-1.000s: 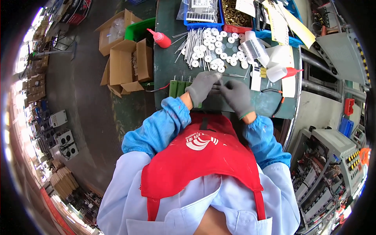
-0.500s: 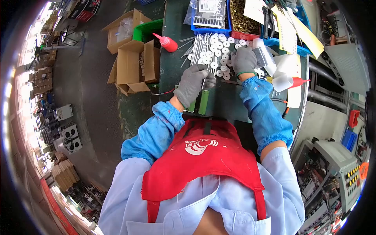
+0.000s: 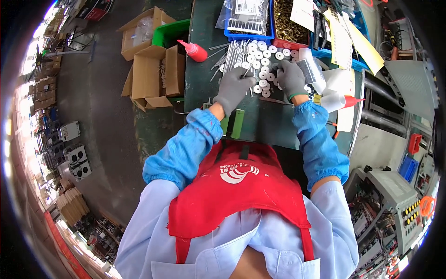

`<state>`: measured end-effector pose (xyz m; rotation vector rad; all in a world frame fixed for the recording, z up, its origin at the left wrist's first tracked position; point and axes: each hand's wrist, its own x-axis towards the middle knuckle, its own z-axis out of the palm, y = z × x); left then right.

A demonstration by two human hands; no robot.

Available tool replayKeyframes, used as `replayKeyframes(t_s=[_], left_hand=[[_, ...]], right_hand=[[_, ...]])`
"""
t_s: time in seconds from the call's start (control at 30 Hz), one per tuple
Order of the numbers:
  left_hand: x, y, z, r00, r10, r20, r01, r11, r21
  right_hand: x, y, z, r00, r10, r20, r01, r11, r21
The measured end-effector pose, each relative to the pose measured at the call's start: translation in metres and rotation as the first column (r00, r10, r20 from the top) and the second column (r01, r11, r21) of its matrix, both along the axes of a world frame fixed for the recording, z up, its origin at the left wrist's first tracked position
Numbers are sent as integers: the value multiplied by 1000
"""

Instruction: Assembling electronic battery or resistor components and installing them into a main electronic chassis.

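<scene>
The left hand (image 3: 236,86) is curled, apparently pinching a thin metal rod (image 3: 247,72); the right hand (image 3: 291,78) bends over white discs (image 3: 267,62) spread between both, its hold unclear. Discs look light, stiff: grip rims; rod probably slick: hold mid-shaft.

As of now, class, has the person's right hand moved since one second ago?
Yes: the right hand has moved away from the table's near edge, toward the red bin.
</scene>
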<state>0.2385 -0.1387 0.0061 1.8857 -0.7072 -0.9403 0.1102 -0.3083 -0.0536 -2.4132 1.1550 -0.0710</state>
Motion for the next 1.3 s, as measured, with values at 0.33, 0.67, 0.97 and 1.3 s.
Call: replayKeyframes(t_s=[0.33, 0.67, 0.97, 1.3], left_hand=[[-8, -77, -15, 834, -360, 417, 221, 912, 346], [-16, -117, -41, 706, -503, 499, 238, 832, 501], [4, -99, -34, 837, -309, 451, 218, 945, 243], [41, -36, 6, 982, 64, 180, -63, 998, -10]], right_hand=[[-17, 7, 12, 978, -83, 193, 94, 995, -45], [-24, 21, 19, 970, -227, 87, 229, 973, -20], [-37, 20, 10, 965, -165, 202, 159, 986, 48], [13, 23, 22, 997, 46, 56, -49, 997, 54]])
